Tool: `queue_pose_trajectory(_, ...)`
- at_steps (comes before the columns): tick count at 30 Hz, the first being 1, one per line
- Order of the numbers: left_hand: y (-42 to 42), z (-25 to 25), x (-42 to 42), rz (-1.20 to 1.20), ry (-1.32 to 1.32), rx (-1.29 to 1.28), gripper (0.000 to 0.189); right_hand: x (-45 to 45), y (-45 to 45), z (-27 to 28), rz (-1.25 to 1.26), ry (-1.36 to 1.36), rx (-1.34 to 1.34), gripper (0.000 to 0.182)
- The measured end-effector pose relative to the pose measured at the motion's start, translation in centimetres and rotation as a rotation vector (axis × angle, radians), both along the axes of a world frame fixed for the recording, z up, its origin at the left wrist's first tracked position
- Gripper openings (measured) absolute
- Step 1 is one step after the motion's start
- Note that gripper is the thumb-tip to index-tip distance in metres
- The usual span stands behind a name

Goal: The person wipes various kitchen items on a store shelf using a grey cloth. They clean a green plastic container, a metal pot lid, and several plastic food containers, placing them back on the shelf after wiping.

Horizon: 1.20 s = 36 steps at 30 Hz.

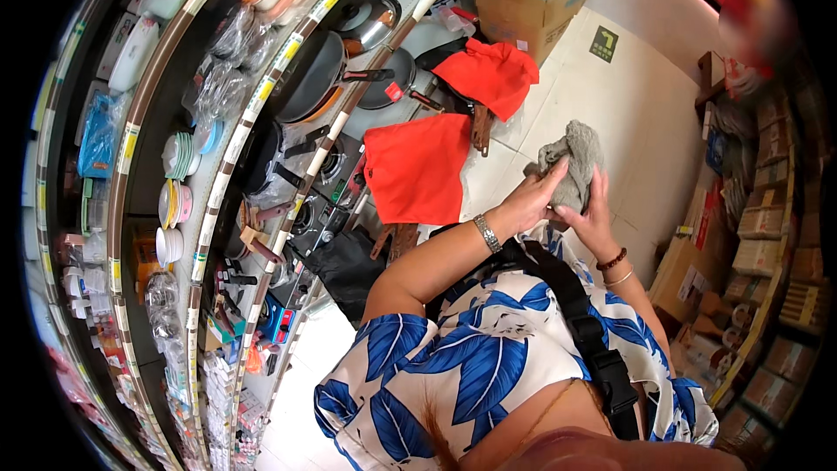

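A crumpled grey cloth (572, 160) is held up between both hands in front of my chest. My left hand (537, 195), with a metal watch at the wrist, grips its left side and lower part. My right hand (590, 206), with beaded and plain bracelets, presses against its lower right side, fingers pointing up. Left of the hands, a red cloth (418, 167) lies over something with brown wooden handles. A second red cloth (490, 75) is draped near a dark wood-patterned handle (482, 127).
Store shelves on the left hold frying pans (314, 75), bowls (178, 156) and a gas stove (330, 160). A cardboard box (529, 10) with blue and red packets stands ahead. Right are packed shelves (762, 216) and another carton (683, 275). Someone, blurred, appears at upper right.
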<state>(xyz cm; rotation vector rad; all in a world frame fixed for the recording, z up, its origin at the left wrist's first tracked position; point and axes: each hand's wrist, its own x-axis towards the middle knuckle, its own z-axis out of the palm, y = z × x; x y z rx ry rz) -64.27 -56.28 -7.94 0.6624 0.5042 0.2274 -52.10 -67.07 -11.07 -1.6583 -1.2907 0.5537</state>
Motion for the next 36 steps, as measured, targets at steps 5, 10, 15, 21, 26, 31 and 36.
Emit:
queue_pose_trajectory(5,3.0,1.9,5.4,-0.039,0.030,0.060,0.052,7.5,4.7,1.6,0.028,0.026,0.040,0.082)
queue_pose_trajectory(10,6.7,1.5,8.8,-0.116,0.145,0.119,0.046,11.3,8.6,1.9,-0.014,0.423,-0.076,0.063)
queue_pose_trajectory(15,12.6,-0.9,9.3,-0.027,0.283,0.213,0.043,13.8,14.2,-0.7,-0.077,0.639,-0.126,0.059)
queue_pose_trajectory(21,23.3,-4.0,8.0,0.207,0.274,0.141,0.035,19.0,20.2,-3.2,-0.229,0.894,-0.221,0.056)
queue_pose_trajectory(26,29.8,-4.2,7.0,0.337,0.325,0.136,0.032,20.6,26.3,-4.5,-0.253,1.029,-0.291,0.053)
queue_pose_trajectory(31,35.5,-3.3,4.3,0.479,0.509,0.368,0.028,18.7,33.8,-5.4,-0.125,1.214,-0.357,0.050)
queue_pose_trajectory(36,43.8,-2.4,0.4,0.548,1.000,1.298,0.034,18.6,41.1,-5.4,0.069,1.251,-0.441,0.054)
